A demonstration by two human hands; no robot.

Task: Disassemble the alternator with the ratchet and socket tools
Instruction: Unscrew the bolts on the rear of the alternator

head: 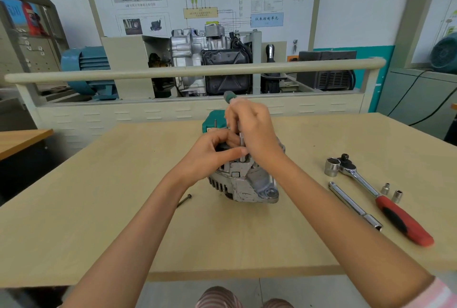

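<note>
The silver alternator (249, 184) stands on the wooden table (123, 208) in the middle of the view. My right hand (254, 132) grips a socket driver (241, 144) with a green handle end (230, 97), held upright with its shaft going down into the alternator's top. My left hand (217, 151) rests on the alternator's top with its fingers curled around the driver's lower shaft. A loose long bolt (184, 200) lies on the table left of the alternator.
To the right lie a red-handled ratchet (385, 203) with a large socket (332, 166) beside its head, an extension bar (354, 206) and two small sockets (392, 192). A green box (212, 120) sits behind the alternator. A railing and engine display stand beyond the table.
</note>
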